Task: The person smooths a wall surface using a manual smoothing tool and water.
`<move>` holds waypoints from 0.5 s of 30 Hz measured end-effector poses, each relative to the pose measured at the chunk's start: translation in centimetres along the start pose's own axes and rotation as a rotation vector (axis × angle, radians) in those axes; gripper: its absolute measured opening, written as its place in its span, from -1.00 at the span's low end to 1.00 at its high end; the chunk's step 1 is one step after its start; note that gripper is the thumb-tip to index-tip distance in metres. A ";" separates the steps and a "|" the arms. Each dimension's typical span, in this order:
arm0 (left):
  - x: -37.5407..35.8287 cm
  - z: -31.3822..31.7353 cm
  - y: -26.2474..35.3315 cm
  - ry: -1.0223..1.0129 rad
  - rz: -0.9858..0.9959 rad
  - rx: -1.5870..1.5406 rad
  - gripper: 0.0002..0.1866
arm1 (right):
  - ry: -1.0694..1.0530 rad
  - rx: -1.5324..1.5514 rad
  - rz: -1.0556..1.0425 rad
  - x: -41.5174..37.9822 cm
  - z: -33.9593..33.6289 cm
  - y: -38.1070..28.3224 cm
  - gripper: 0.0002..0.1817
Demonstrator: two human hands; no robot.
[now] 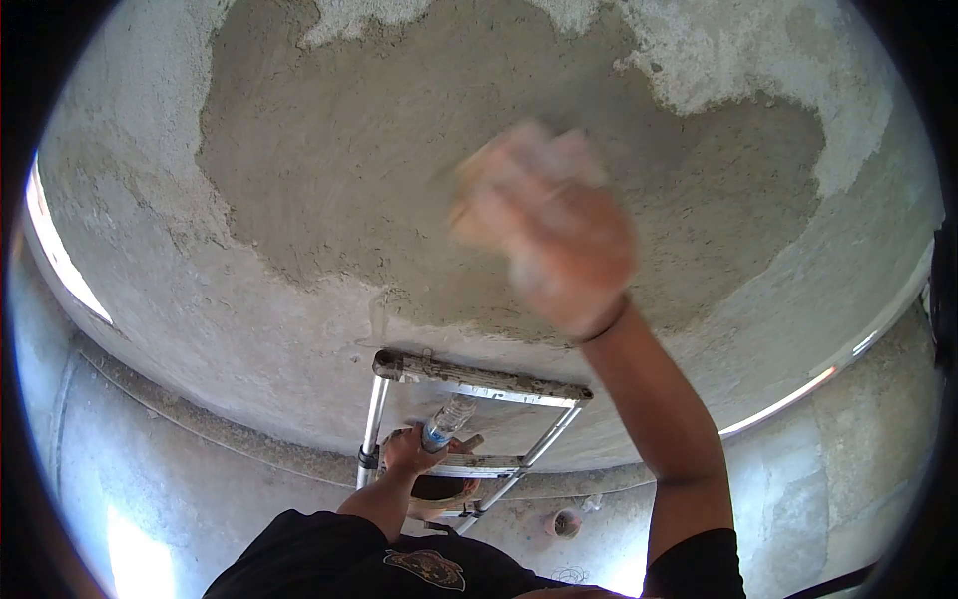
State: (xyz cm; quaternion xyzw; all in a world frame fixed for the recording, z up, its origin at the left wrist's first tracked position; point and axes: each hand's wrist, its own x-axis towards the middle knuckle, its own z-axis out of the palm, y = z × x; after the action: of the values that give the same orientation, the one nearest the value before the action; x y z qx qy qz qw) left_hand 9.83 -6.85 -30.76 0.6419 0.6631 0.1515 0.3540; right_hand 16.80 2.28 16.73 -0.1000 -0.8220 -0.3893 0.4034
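Observation:
My right hand [569,230] is raised against the wall, blurred by motion, with its fingers closed round a yellowish block [477,205], perhaps a sponge or float. Behind it, a broad patch of darker, damp-looking plaster [349,150] covers much of the wall. Lower down, my left hand [411,451] is wrapped round a clear plastic bottle [444,424] with a blue label, at the upper part of a metal ladder [489,381]. Beside the bottle, the end of a wooden handle [471,443] shows; what it belongs to is partly hidden.
The ladder leans at the wall below the damp patch, its top bar smeared with plaster. A small round container [564,523] stands on the floor below, right of the ladder. Bright openings [65,250] show at the left and lower right.

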 end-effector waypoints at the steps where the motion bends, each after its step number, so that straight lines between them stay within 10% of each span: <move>1: -0.2 -0.2 0.0 -0.006 -0.003 0.002 -0.12 | 0.045 -0.093 0.046 1.1 -1.3 1.5 -0.75; 10: -1.1 -1.9 1.4 -0.020 -0.045 0.012 -0.17 | -0.291 0.177 0.056 -4.5 2.0 -2.0 -0.76; 15: -0.7 -0.6 0.6 0.016 -0.007 0.030 -0.18 | -0.092 0.067 0.046 -0.1 -1.8 -0.2 -0.71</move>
State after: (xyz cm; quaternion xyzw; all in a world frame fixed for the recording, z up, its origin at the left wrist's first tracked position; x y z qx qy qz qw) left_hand 9.80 -7.24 -29.75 0.6435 0.6705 0.1453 0.3394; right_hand 17.82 0.88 17.16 -0.1231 -0.8498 -0.3469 0.3772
